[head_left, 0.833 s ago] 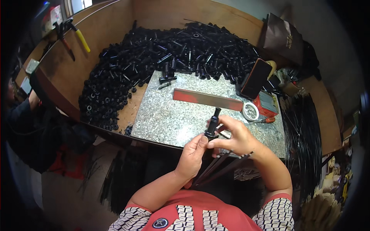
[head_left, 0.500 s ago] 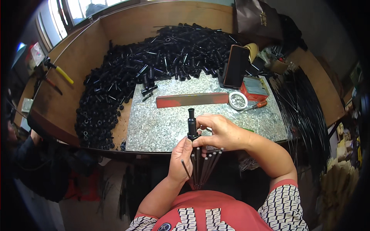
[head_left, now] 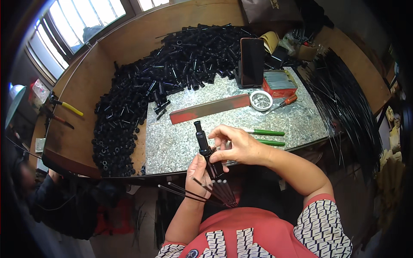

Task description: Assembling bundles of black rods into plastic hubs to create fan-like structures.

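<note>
1. Workpiece location. From where I stand, the black tubular assembly (head_left: pixel 201 137) is held upright with a slight tilt, above the near edge of the stone worktop (head_left: pixel 167 152). Thin black rods (head_left: pixel 225 191) with pale tips spread below it, toward the wearer's body.

2. Left hand (head_left: pixel 197 172). Closed round the assembly below its collar, with the thumb pressed near the collar. It appears to act as the clamp.

3. Right hand (head_left: pixel 238 146). Thumb and fingertips drawn narrow at the right side of the collar. I cannot tell whether they pinch a small separate part or only touch the collar.

4. Step in hand. Judged by the grip, this is fine fitting or alignment at the collar, one hand bracing and the other adjusting.

5. Next move. It would seem to call for a steady left grip, light fingertip pressure on the right and the loose rods kept clear of the fingers.

6. Tools. The green-handled tools (head_left: pixel 269 132), orange-handled screwdriver (head_left: pixel 289 101) and flat metal bar (head_left: pixel 206 109) lie on the worktop, apart from both hands.
</note>
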{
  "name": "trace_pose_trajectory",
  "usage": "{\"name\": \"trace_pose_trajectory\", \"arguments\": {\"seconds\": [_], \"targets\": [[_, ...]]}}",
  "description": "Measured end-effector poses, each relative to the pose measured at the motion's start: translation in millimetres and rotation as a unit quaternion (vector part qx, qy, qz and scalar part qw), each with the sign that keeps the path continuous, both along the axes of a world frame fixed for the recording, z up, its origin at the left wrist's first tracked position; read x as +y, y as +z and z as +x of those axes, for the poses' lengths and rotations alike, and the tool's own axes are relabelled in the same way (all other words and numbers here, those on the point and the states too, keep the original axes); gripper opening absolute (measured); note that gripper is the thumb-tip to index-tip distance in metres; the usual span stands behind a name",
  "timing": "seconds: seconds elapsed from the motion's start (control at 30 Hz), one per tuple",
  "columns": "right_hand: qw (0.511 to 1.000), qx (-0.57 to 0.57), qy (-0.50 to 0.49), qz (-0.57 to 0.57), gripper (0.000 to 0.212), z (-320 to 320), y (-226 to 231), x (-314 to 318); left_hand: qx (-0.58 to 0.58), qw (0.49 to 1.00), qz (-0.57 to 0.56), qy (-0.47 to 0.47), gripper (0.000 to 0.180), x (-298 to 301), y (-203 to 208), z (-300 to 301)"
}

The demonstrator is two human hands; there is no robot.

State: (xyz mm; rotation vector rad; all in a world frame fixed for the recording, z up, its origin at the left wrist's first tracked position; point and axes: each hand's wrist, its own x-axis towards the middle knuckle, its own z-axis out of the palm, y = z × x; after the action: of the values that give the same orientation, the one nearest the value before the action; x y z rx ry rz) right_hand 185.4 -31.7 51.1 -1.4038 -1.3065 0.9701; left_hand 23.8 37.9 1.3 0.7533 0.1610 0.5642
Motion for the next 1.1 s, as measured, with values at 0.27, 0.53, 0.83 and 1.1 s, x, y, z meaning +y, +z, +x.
{"name": "trace_pose_trajectory", "arguments": {"seconds": [0.27,0.53,0.83,1.1], "targets": [[0.978,0.193,-0.069,-0.047,0.029,-29,-33,-7,0.002,0.997,0.049,0.058,0.037,1,4,-5],[0.984,0.171,-0.045,-0.02,0.028,-48,-30,-15,-0.014,0.997,0.055,0.058,0.04,3,-1,-9],[0.984,0.17,-0.046,-0.004,0.03,-48,-29,-16,-0.046,0.999,0.0,0.02,0.042,6,-2,-12],[0.98,0.197,-0.018,-0.011,0.032,-50,-28,-15,-0.055,0.998,-0.015,-0.022,0.039,9,-3,-17]]}}
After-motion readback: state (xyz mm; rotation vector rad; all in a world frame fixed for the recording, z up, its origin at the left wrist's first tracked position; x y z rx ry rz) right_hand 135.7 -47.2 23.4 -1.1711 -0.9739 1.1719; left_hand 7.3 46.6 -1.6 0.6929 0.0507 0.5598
